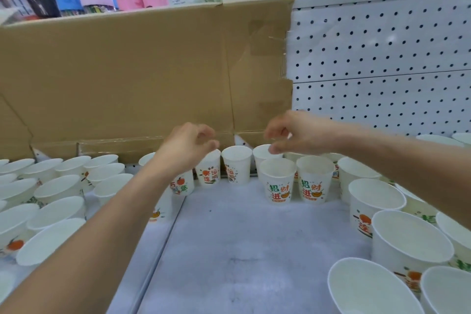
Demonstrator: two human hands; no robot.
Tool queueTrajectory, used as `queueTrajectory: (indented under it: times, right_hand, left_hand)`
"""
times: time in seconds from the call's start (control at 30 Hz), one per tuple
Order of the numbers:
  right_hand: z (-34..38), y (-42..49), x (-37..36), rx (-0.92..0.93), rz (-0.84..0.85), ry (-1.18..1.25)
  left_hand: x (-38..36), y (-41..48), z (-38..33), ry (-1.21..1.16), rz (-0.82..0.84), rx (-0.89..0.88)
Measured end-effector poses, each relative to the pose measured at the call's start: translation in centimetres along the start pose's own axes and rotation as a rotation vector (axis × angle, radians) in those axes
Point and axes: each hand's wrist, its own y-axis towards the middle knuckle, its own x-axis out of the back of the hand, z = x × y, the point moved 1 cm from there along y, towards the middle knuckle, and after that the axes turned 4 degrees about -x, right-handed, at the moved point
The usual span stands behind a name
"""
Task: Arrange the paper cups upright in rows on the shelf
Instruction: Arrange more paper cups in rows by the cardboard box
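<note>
White paper cups with orange and green print stand upright on the pale shelf (229, 237). A back row holds two cups (235, 168) (263, 154) in the middle, and two more (277, 180) (314, 178) stand just in front. My left hand (186, 146) hovers with loosely curled fingers over the rim of a cup (209, 171) and holds nothing. My right hand (295, 134) hangs over the back cup at centre, its blurred fingertips right at that rim, nothing gripped.
Several cups crowd the left side (58, 186) and the right side (407, 234) of the shelf. A cardboard sheet (142, 71) lines the back, and white pegboard (382, 58) stands at the right. A seam (163, 237) splits the shelf boards.
</note>
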Motion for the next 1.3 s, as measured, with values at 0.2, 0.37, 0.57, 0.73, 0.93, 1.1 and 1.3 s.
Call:
queueTrajectory:
  times: [0.2,0.37,0.57,0.73,0.93,1.1,1.3]
  right_hand:
    - [4.2,4.4,-3.2,0.126,0.048,-0.111]
    - [4.7,6.6,-5.6,0.137,0.041,-0.184]
    - [4.0,6.8,-5.5,0.131,0.074,-0.232]
    - [4.4,6.3,-5.0,0.125,0.073,-0.266]
    - [8.7,7.0,-5.6,0.354,-0.011,-0.157]
    - [12.5,9.5,-8.1,0.42,0.029,-0.21]
    - [13.2,9.9,-8.9,0.47,0.001,-0.163]
  left_hand:
    - [-0.1,0.9,2.7,0.322,0.155,-0.015]
    - [-0.8,1.3,3.4,0.405,0.128,-0.121]
    - [-1.2,1.9,3.8,0.35,0.109,-0.156]
    - [1.1,1.4,4.1,0.17,0.153,-0.068]
    - [6.8,-2.2,5.4,0.297,0.351,0.071]
    - [6.5,-3.9,6.3,0.427,0.534,0.14]
    - [6.3,-4.3,6.3,0.392,0.414,0.114]
